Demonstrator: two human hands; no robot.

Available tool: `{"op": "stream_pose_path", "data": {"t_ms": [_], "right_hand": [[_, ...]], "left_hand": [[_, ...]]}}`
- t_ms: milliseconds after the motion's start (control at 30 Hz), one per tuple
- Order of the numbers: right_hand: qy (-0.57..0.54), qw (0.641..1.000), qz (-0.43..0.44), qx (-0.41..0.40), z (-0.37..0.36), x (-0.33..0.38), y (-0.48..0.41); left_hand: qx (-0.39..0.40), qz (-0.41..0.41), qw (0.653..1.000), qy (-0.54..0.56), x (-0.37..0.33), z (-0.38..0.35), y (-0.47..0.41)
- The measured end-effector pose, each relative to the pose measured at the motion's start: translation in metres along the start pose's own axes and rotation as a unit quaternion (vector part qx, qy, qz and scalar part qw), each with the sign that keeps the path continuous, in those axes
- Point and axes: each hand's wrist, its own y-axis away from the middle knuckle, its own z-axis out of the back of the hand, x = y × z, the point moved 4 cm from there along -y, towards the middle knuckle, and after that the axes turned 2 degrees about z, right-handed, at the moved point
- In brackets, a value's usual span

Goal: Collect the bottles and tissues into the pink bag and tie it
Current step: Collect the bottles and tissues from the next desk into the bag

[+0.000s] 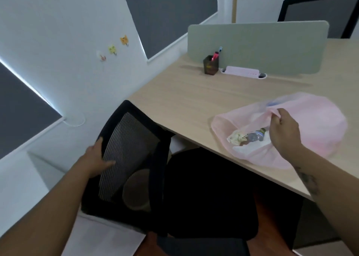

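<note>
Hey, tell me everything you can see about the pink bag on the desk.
The pink bag is thin, translucent plastic, lying slumped on its side at the wooden desk's near edge, mouth open. Inside show a clear bottle and crumpled tissues. The right hand pinches its gathered upper rim; it is untied.

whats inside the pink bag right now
Visible in the pink bag: a plastic bottle, a crumpled yellowish tissue and white tissues. The right hand pinches its rim and covers part of the contents; the hazy plastic hides anything deeper.
</note>
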Motion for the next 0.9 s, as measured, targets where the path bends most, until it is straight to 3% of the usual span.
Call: {"op": "stream_pose_path", "data": {"t_ms": [133,233,333,567,900], "right_hand": [[-0.013,0.999,0.029,-0.025,0.025,0.006,-0.016],[-0.045,0.998,0.002,-0.034,0.055,0.007,-0.034],[-0.048,0.997,0.003,-0.056,0.084,0.009,-0.052],[-0.044,0.996,0.017,-0.074,0.123,0.004,-0.073],[-0.041,0.997,0.023,-0.063,0.135,-0.009,-0.078]], "left_hand": [[-0.031,0.025,0.999,0.020,0.026,-0.022,-0.001],[-0.046,0.065,0.995,0.061,0.046,-0.049,-0.033],[-0.081,0.013,0.994,0.079,0.064,-0.106,-0.074],[-0.051,0.076,0.993,0.074,-0.080,-0.055,0.088],[-0.110,0.097,0.958,0.248,-0.192,-0.084,0.159]]}}
